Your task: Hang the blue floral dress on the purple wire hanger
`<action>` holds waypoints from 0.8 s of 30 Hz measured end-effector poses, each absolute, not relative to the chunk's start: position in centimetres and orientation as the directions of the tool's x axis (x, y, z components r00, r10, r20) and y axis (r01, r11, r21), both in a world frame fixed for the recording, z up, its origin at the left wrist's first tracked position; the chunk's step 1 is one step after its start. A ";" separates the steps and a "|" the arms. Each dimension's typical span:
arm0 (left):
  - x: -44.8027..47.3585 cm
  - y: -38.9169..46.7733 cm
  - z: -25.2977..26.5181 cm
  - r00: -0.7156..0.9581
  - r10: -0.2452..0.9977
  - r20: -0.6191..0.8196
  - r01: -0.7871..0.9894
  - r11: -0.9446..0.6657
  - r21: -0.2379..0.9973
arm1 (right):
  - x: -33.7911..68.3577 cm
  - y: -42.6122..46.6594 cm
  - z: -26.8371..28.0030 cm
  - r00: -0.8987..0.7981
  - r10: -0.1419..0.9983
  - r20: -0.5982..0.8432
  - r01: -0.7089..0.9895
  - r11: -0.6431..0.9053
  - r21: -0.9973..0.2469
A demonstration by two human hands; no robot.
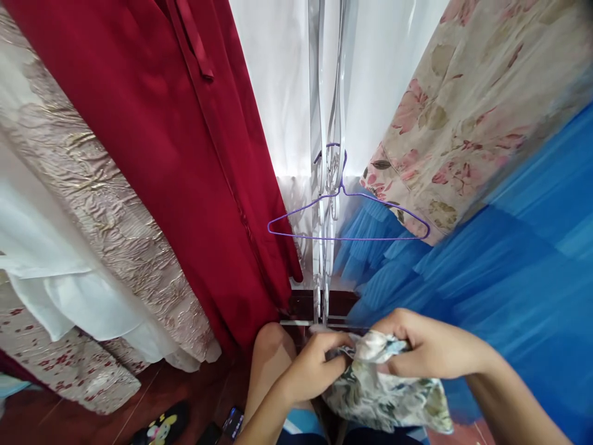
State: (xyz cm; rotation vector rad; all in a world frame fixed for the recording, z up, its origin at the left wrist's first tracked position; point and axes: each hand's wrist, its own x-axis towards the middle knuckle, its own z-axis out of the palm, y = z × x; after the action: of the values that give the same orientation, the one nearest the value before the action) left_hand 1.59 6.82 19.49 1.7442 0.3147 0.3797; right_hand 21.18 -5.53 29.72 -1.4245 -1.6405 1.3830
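A crumpled piece of patterned cloth (370, 392), pale with dark green and bluish marks, lies bunched over my lap. My left hand (319, 364) has its fingers curled into the cloth's left side. On the other side my right hand (417, 346) pinches a gathered fold of it between thumb and fingers. The two hands are close together, with a little cloth between them. Above them a thin purple hanger (349, 238) with nothing on it hangs by its hook from a white metal stand (323, 247).
Red trousers or similar red cloth (194, 185) and an embossed pale garment (120, 198) hang at left. A floral garment (463, 136) and blue tulle (519, 266) hang at right. A slipper (162, 426) and a phone (233, 422) lie on the red tiled floor (139, 402).
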 end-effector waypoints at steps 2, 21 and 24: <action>0.9 7.1 18.8 0.881 0.472 -0.014 0.061 -0.086 0.994 | 22.8 -6.5 30.6 -0.022 0.993 -0.116 0.518 -0.087 -0.851; -3.9 17.9 25.7 0.817 0.568 0.098 0.235 -0.483 0.844 | 28.7 -0.3 28.1 0.334 0.876 0.347 0.715 0.005 -0.699; -3.9 19.0 26.5 0.701 0.689 0.182 0.184 -0.422 0.888 | 27.8 2.9 27.3 0.290 0.903 0.317 0.707 0.021 -0.707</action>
State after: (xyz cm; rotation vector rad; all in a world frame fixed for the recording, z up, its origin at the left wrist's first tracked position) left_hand -3.94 19.00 26.51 1.9610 0.6726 0.6714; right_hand 27.82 2.92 27.31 -1.7349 -1.4687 0.2985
